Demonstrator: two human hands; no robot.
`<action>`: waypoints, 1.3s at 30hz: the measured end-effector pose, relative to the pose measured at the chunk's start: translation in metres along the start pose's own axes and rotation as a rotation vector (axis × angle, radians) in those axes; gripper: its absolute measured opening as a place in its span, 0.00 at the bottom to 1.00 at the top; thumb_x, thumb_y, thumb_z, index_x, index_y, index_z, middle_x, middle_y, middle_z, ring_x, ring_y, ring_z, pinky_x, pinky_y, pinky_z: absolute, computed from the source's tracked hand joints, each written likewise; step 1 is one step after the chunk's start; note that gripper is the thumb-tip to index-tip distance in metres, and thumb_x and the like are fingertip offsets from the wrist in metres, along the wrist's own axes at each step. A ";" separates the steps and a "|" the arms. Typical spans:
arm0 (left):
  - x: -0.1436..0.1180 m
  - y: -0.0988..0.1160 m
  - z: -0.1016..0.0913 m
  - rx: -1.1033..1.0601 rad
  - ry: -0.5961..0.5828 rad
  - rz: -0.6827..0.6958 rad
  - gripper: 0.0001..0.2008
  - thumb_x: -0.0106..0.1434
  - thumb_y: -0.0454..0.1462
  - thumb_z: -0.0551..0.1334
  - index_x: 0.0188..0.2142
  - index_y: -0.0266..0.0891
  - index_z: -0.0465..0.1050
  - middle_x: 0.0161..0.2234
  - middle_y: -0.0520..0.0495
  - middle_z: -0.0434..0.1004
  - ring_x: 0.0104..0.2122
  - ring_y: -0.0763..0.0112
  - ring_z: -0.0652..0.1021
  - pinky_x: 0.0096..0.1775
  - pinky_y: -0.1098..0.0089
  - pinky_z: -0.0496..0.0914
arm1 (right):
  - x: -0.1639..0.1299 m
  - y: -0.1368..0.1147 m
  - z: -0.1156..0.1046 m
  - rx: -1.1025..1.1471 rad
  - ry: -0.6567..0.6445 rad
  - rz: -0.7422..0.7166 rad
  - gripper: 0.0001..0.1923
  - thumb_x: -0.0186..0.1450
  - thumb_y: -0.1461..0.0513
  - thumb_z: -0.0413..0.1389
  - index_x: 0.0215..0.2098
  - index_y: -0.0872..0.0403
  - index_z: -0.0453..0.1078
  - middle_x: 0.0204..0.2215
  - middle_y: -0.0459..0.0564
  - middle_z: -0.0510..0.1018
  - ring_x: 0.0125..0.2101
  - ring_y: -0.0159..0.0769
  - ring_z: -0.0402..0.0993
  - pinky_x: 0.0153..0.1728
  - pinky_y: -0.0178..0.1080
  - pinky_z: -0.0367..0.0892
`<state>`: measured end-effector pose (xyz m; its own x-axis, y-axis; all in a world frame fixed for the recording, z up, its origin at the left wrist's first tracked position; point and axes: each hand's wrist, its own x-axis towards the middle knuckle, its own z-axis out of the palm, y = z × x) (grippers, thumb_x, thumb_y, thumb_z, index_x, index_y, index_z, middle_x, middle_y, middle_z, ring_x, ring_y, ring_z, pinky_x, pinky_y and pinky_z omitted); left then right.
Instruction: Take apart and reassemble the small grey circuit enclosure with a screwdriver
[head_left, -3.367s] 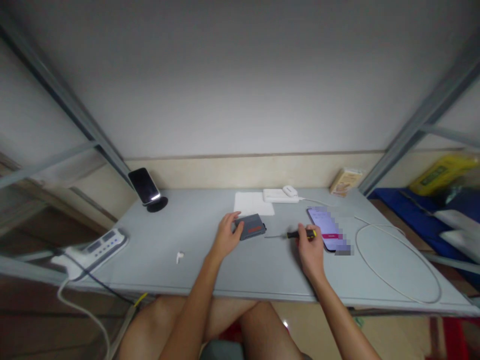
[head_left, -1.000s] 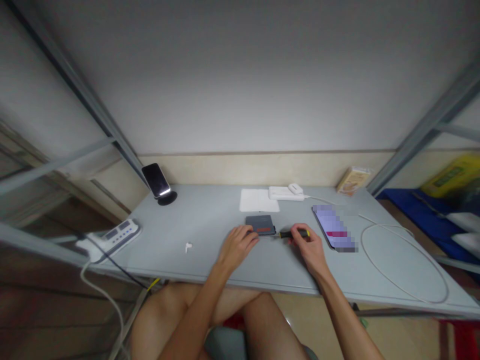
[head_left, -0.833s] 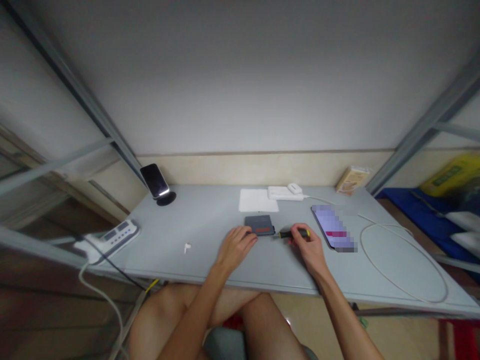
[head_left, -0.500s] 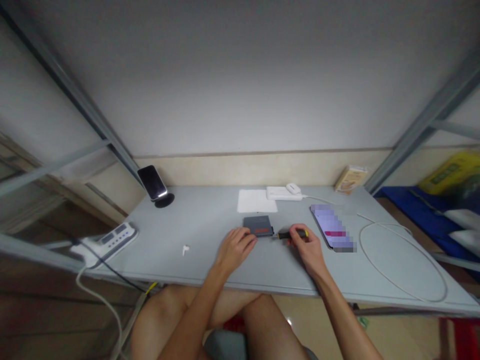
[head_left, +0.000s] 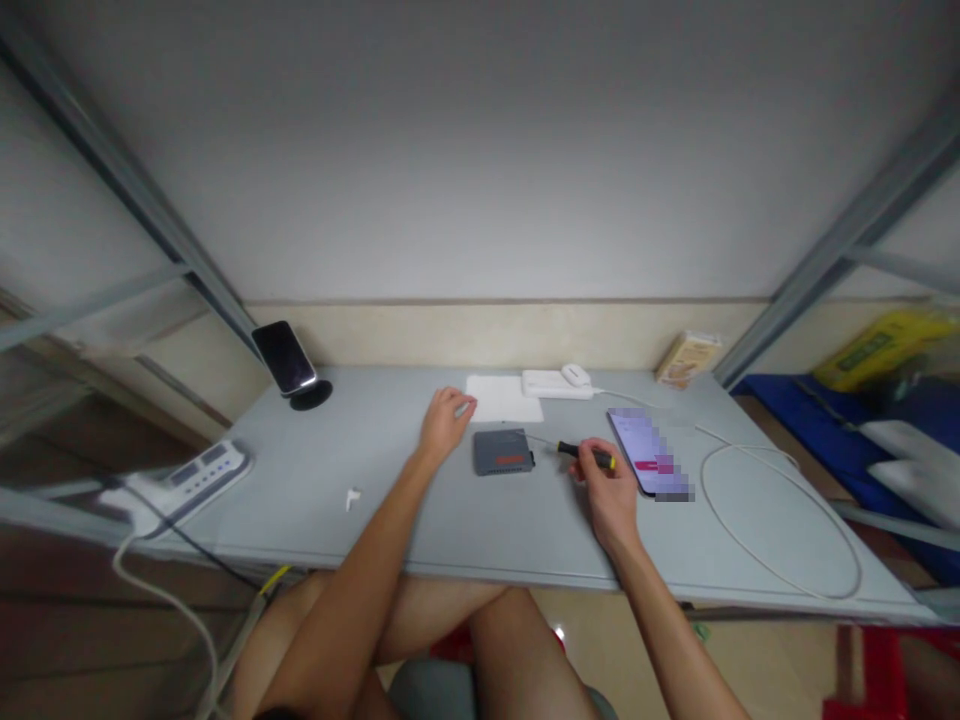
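My right hand (head_left: 611,490) grips a screwdriver (head_left: 577,452) with a black and yellow handle. Its thin shaft points left, and the tip reaches the right end of a flat dark grey metal box (head_left: 501,450) with red markings. That box lies flat on the desk, touched by neither hand. My left hand (head_left: 445,425) is raised beyond the box's left side, at the left edge of a white sheet of paper (head_left: 502,400). Its thumb and fingers are pinched together; whatever they may hold is too small to make out.
A phone (head_left: 649,450) with a lit screen lies right of my right hand, near a looped white cable (head_left: 787,590). Behind are a white power strip (head_left: 551,385) and a small box (head_left: 688,360). Leftward are a phone on a stand (head_left: 285,358), an earbud (head_left: 352,498) and another power strip (head_left: 199,485).
My left hand has let go of the grey box and moved up and left to the paper's edge. The screwdriver's tip has tilted upward. The view has shifted slightly to the right.
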<state>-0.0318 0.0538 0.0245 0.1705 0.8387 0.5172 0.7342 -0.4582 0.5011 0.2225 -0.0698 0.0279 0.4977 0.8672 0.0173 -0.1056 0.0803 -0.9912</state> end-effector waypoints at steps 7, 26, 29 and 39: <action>0.007 -0.005 0.021 0.052 -0.113 0.079 0.09 0.69 0.36 0.64 0.45 0.43 0.82 0.44 0.44 0.76 0.45 0.60 0.73 0.52 0.59 0.70 | 0.004 0.002 0.001 -0.108 -0.023 -0.025 0.28 0.51 0.46 0.70 0.42 0.55 0.79 0.33 0.51 0.82 0.28 0.35 0.74 0.31 0.38 0.69; -0.022 -0.008 0.008 -0.079 -0.216 0.062 0.07 0.68 0.33 0.63 0.39 0.42 0.81 0.41 0.46 0.75 0.45 0.62 0.73 0.51 0.61 0.69 | 0.017 0.005 0.021 -0.290 -0.024 0.002 0.31 0.51 0.42 0.66 0.42 0.57 0.79 0.33 0.56 0.83 0.21 0.36 0.72 0.26 0.40 0.67; -0.022 -0.009 0.008 -0.096 -0.206 0.046 0.06 0.68 0.32 0.63 0.39 0.41 0.81 0.39 0.46 0.75 0.44 0.62 0.73 0.51 0.61 0.69 | 0.018 0.005 0.022 -0.296 -0.018 0.010 0.32 0.51 0.42 0.65 0.43 0.57 0.79 0.29 0.54 0.82 0.20 0.36 0.71 0.25 0.40 0.67; -0.019 -0.010 0.006 -0.118 -0.155 0.017 0.07 0.69 0.34 0.62 0.36 0.41 0.80 0.37 0.46 0.76 0.43 0.63 0.74 0.49 0.62 0.70 | 0.019 -0.001 0.027 -0.268 -0.003 0.028 0.34 0.50 0.41 0.67 0.43 0.58 0.80 0.19 0.47 0.76 0.17 0.33 0.65 0.18 0.37 0.61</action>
<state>-0.0386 0.0443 0.0054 0.2880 0.8615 0.4182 0.6497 -0.4966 0.5756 0.2091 -0.0398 0.0332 0.4954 0.8686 -0.0102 0.1125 -0.0758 -0.9908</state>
